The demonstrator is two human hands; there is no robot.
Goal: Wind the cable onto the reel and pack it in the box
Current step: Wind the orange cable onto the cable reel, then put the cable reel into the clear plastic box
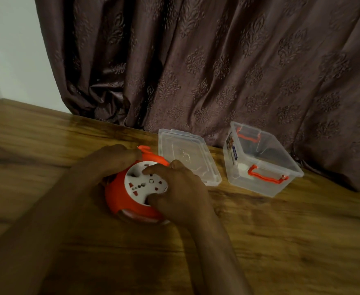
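Note:
An orange cable reel [119, 193] with a white socket face lies flat on the wooden table [281, 241]. My left hand [108, 159] grips its far left rim, near the orange handle. My right hand [179, 191] lies over the right side of the white face, with a finger and the thumb curled into the face's recesses. A strip of wound cable shows at the reel's near edge. A clear plastic box [262, 167] with orange latch handles stands open at the right, and its clear lid [187, 155] lies flat between the box and the reel.
A brown patterned curtain [217, 71] hangs right behind the table's far edge, touching the box's back. A pale wall [10, 50] shows at the left. Bare wood stretches to the left of the reel and along the near side.

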